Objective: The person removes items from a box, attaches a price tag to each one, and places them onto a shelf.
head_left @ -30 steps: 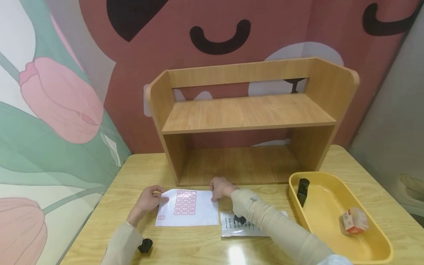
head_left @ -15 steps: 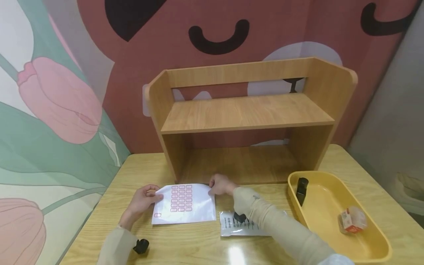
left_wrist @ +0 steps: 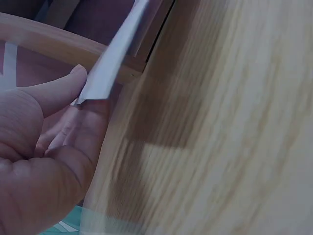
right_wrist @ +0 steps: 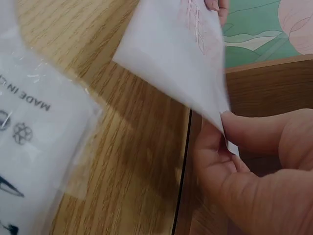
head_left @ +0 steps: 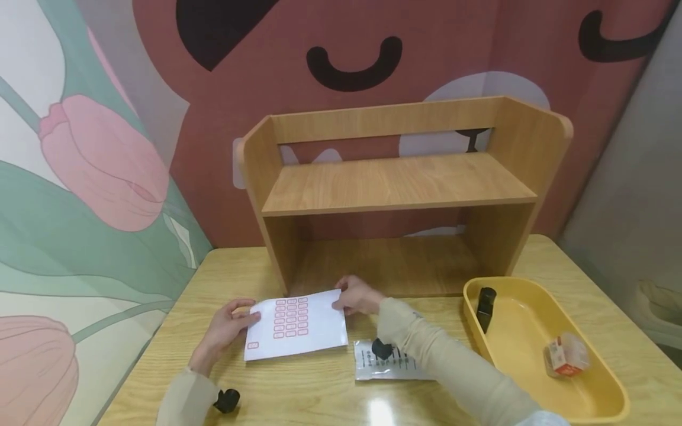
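Note:
A white sheet of paper [head_left: 322,325] with rows of small red-outlined boxes is held up between both hands, tilted above the table. My left hand [head_left: 226,326] pinches its left edge between thumb and fingers; the left wrist view shows the paper corner [left_wrist: 105,78] under the thumb. At the upper right corner, my right hand [head_left: 359,296] grips the sheet, the thumb on the printed side and curled fingers behind. The right wrist view shows the paper [right_wrist: 171,63] bending slightly at that corner. Below the right forearm lies a printed plastic packet [head_left: 370,368].
A two-level wooden shelf [head_left: 399,183] stands at the back of the table [head_left: 309,393]. On the right is a yellow tray [head_left: 517,337] holding a black object [head_left: 485,309] and a small clear container with a red-and-white label [head_left: 567,355].
Both hands have lifted the sheet off the table and tilted it toward me, shifting it slightly left. Its right corner has risen. The packet and tray stay where they were.

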`<state>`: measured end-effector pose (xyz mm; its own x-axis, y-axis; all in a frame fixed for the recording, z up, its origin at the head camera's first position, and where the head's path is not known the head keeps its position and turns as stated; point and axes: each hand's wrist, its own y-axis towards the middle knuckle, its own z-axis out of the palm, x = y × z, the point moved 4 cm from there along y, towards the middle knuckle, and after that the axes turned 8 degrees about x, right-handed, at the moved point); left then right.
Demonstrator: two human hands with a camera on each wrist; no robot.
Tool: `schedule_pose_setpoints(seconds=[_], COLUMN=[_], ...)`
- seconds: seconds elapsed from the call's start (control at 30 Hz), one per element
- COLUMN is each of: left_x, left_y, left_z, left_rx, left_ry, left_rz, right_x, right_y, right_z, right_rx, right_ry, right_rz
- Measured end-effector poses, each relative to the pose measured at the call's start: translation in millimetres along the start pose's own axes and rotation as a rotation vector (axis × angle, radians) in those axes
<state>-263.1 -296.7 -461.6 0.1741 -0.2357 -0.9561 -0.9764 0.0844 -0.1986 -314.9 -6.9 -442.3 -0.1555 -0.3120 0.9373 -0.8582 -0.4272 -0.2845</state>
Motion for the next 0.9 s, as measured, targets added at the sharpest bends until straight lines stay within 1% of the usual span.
schedule_pose_setpoints(seconds=[0.07,0.1,0.27,0.3,0.37,0.47,0.6,0.67,0.8,0.9], left_x=[0.1,0.2,-2.3,-3.3,-5.7,-11.1,-20.2,-24.8,-34.0,-40.1], left_y=[-1.9,-2.0,-4.0,-4.6,-6.4,-8.7,-10.4,-11.4,-14.3,-15.9], left_z=[1.7,2.6,7.6,8.8,11.2,15.1,18.6,19.9,21.7,23.4], left_rx=[0.032,0.060,0.225,0.251,0.280,0.296,0.297,0.302,0.312,0.327], left_ry=[-0.042,-0.067,-0.177,-0.184,-0.182,-0.181,-0.171,-0.168,-0.167,-0.178], left_rz=[-0.015,-0.016,-0.023,-0.023,-0.030,-0.029,-0.015,-0.007,0.015,0.038], right_x=[0.0,0.3,-0.6,-1.2,-2.6,-3.6,-0.7,2.3,9.4,17.0], right_y=[0.8,0.7,0.8,0.9,1.4,0.9,-2.6,-5.5,-11.0,-17.0], right_z=[-2.5,-4.4,-15.7,-17.5,-20.2,-23.3,-27.3,-29.0,-29.8,-26.6], right_rx=[0.004,0.000,-0.034,-0.040,-0.047,-0.063,-0.117,-0.145,-0.183,-0.221], right_ry=[0.029,0.039,0.065,0.071,0.084,0.070,-0.021,-0.063,-0.078,-0.140], right_rz=[-0.006,-0.008,-0.011,-0.007,-0.003,-0.002,-0.001,-0.002,-0.002,-0.013])
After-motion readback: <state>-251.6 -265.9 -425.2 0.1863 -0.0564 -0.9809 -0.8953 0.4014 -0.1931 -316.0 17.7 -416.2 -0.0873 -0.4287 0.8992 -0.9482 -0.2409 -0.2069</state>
